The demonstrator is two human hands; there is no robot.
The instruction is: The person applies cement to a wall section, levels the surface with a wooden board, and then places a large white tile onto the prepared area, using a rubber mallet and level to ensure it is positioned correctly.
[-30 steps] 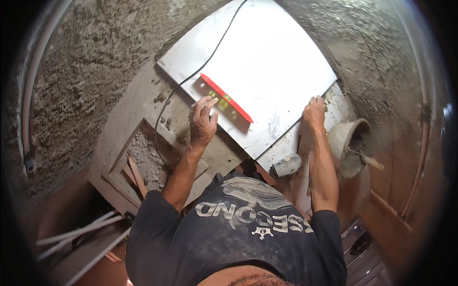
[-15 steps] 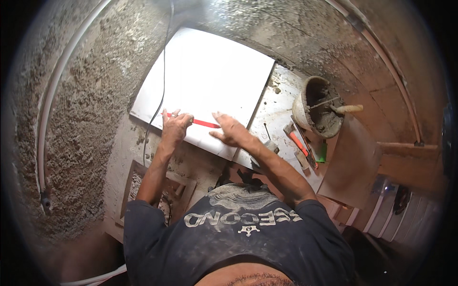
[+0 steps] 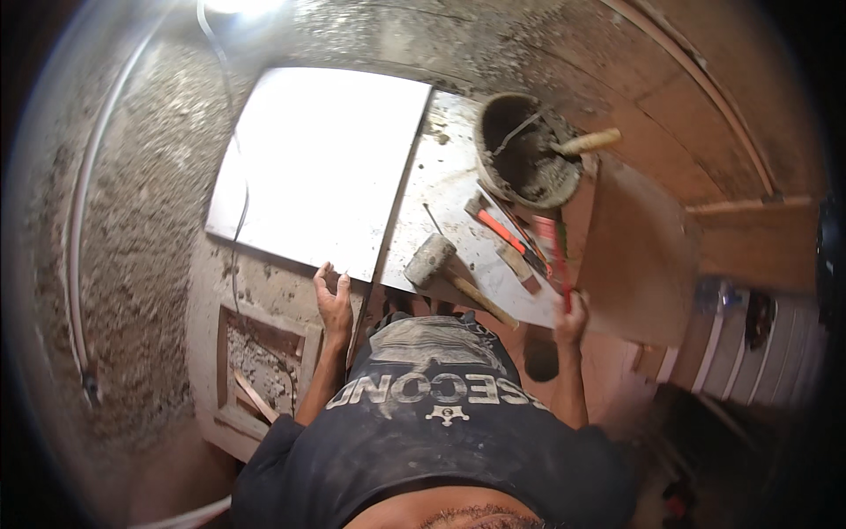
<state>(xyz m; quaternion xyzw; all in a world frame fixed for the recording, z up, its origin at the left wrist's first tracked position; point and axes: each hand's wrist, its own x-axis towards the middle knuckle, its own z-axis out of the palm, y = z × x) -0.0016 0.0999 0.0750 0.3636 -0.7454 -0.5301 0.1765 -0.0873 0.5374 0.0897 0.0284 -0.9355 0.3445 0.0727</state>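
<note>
The left hand point(image 3: 335, 304) is at the front edge of the large white tile point(image 3: 317, 167), near its right corner, its forearm running forward from the body. Its fingers are parted and slightly bent, holding nothing, with the tips at the rim; whether they press on it, I cannot tell.

The right hand point(image 3: 571, 321) is out to the person's right, beyond the desk's near edge, its forearm pointing almost straight forward. Its fingers are wrapped around the near end of the red spirit level point(image 3: 565, 278), which points away from the body, its far part blurred.

The tile lies flat on the left part of the desk point(image 3: 449, 198), a cord point(image 3: 244, 189) crossing its left side. Between the two hands, a mallet point(image 3: 430, 260) lies with its handle slanting toward the body. Farther right are an orange-handled tool point(image 3: 500, 231) and a bucket point(image 3: 486, 163) containing mortar point(image 3: 539, 176) and a trowel point(image 3: 589, 142).
</note>
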